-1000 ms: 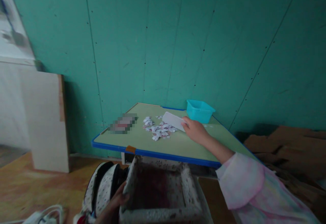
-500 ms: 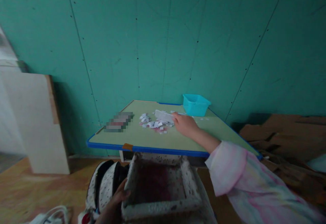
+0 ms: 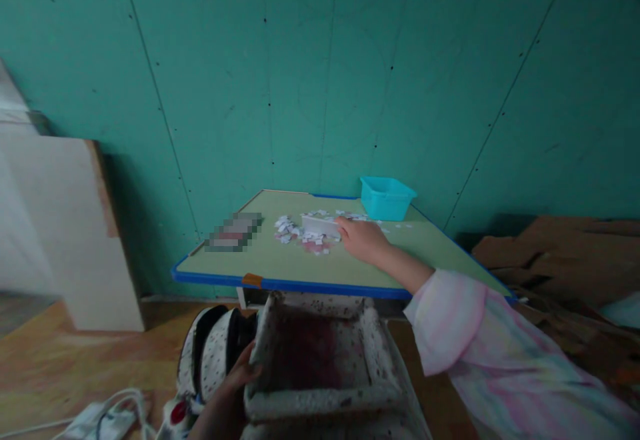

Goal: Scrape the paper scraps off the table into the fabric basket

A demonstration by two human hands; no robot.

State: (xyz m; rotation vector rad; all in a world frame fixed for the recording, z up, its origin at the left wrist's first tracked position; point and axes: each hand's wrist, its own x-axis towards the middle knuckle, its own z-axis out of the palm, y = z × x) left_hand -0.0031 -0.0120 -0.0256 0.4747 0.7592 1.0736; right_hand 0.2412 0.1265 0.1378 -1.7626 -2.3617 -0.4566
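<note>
Fingers (image 3: pixel 345 232) of the right hand (image 3: pixel 363 240) pinch a white card (image 3: pixel 320 225)'s end; it looks light, stiff. Left hand (image 3: pixel 240 377) grips the tray (image 3: pixel 320 400) rim.

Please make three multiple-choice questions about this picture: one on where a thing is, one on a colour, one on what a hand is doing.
1. Where does the small plastic tub stand?
A. at the table's far edge, near the wall
B. on the floor
C. in the speckled tray

2. What colour is the edge band of the table?
A. red
B. blue
C. white

3. What is the right hand doing?
A. hanging free beside the table
B. resting inside the tub
C. holding a flat white card against the paper scraps

Answers:
1 A, the tub sits on the tabletop close to the green wall.
2 B, a blue strip runs along the near edge.
3 C, the fingers are on the card among the scraps, while the left hand grips the speckled tray.
</note>
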